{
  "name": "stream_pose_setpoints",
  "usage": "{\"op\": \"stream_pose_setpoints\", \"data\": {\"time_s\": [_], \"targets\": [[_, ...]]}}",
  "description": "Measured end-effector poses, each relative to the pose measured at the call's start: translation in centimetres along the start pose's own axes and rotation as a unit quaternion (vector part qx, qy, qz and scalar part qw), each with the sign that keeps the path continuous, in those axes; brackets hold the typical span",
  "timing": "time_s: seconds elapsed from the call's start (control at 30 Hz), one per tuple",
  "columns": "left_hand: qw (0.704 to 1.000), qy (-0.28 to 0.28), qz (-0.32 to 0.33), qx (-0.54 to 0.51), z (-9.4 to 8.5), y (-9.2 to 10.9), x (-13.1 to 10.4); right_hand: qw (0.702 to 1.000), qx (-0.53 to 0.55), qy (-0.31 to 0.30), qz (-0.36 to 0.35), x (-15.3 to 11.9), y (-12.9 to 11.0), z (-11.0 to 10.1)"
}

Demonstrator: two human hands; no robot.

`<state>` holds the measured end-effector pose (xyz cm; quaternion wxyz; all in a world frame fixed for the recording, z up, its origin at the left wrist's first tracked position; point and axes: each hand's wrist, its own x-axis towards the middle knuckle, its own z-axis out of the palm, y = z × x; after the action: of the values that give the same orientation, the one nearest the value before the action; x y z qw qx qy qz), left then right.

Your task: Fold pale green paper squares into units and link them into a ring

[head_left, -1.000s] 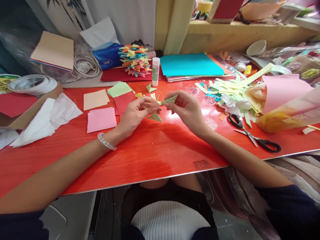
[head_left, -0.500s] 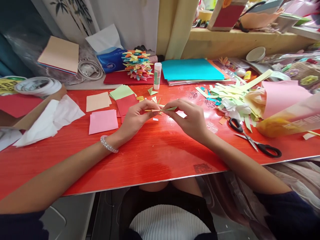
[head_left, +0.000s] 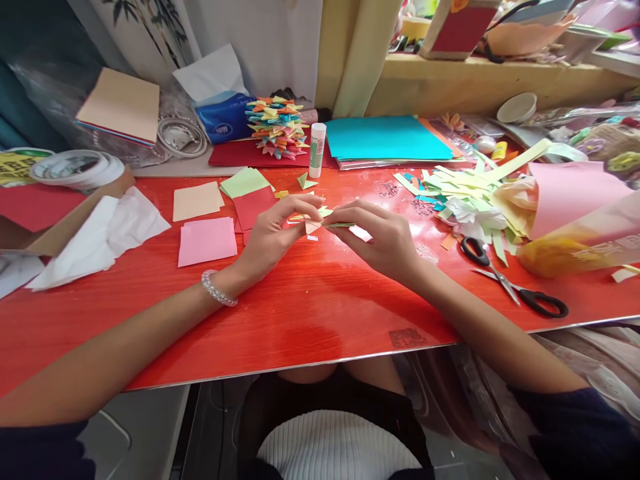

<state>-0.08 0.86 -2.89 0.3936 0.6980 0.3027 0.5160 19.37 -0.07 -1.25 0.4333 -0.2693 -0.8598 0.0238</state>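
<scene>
Over the middle of the red table my left hand (head_left: 270,233) pinches a small peach folded paper piece (head_left: 313,228) between thumb and fingers. Facing it, my right hand (head_left: 384,235) is closed on a thin green folded paper piece (head_left: 341,225). The two papers meet at their tips between my fingertips; whether they are joined I cannot tell. Small folded bits lie partly hidden behind my hands. Just beyond stand a green folded triangle (head_left: 306,181) and an upright glue stick (head_left: 317,150).
Left of my hands lie pink squares (head_left: 207,241), peach squares (head_left: 197,201) and red squares (head_left: 254,207). A spiky paper model (head_left: 277,128) stands at the back near blue sheets (head_left: 390,139). To the right are black-handled scissors (head_left: 509,288) and green paper strips (head_left: 467,193).
My left fingers have shifted and the index finger has lifted, showing more of the peach paper. My right hand has tilted slightly, still on the green paper.
</scene>
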Motion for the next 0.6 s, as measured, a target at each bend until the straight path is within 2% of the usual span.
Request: {"op": "stream_pose_setpoints", "data": {"time_s": [0.13, 0.6], "targets": [[1.0, 0.003, 0.003, 0.02, -0.02, 0.17, -0.09, 1.0, -0.004, -0.017, -0.012, -0.24, 0.24, -0.07], [0.999, -0.018, 0.024, 0.021, -0.19, -0.04, -0.05, 0.999, -0.017, 0.01, -0.046, -0.29, 0.26, 0.03]]}}
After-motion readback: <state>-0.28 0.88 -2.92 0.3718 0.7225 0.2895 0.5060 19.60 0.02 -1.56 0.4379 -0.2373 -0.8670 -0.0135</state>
